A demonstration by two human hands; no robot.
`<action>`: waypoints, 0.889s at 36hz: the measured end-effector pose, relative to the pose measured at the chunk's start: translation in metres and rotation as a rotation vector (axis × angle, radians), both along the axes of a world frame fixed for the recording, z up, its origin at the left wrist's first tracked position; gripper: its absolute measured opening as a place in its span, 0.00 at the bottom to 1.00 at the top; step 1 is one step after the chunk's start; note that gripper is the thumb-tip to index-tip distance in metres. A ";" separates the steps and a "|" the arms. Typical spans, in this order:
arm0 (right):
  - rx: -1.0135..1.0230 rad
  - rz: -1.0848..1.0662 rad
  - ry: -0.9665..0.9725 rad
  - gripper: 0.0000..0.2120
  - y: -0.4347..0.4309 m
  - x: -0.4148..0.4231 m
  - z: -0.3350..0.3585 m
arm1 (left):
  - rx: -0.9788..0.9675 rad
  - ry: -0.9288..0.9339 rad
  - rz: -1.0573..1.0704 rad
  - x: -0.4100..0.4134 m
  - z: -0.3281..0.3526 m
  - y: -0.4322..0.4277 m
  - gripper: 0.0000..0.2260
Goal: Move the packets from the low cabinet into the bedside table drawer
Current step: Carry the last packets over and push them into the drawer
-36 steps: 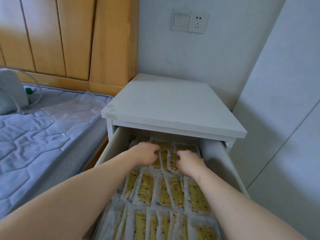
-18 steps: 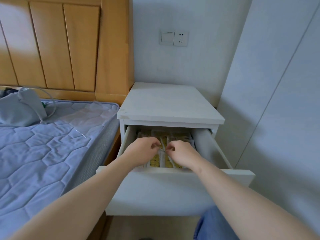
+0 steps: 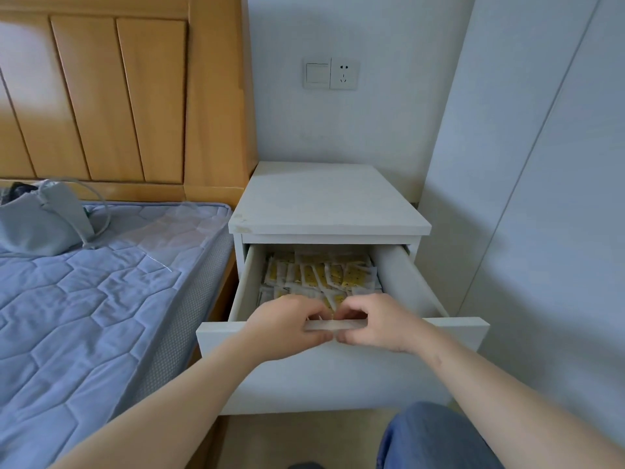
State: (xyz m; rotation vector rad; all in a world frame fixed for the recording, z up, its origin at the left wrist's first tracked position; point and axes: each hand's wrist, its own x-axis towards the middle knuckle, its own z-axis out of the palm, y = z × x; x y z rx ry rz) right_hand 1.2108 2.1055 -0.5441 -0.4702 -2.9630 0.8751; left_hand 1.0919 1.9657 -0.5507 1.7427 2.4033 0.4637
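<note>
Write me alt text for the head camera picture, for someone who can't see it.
A person's left hand and right hand grip the top front edge of an open drawer, full of yellow packets, in a white bedside table. A blue mattress with a grey bag on it lies to the left.

Yellow-and-white packets point(image 3: 321, 274), white drawer point(image 3: 338, 374).

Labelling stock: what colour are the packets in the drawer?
Yellow with small dark marks, whitish wrappers; head view shows the packets in the drawer best.
</note>
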 end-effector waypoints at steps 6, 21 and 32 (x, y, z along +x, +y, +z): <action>0.071 0.000 0.056 0.14 -0.001 0.005 -0.007 | 0.126 0.151 -0.041 -0.002 -0.013 -0.005 0.16; 0.555 -0.048 0.503 0.14 0.029 -0.033 -0.033 | 0.481 0.387 0.157 -0.027 -0.040 0.030 0.15; 0.755 -0.189 0.472 0.20 0.065 -0.074 -0.032 | 0.394 0.526 0.258 -0.076 -0.025 0.068 0.29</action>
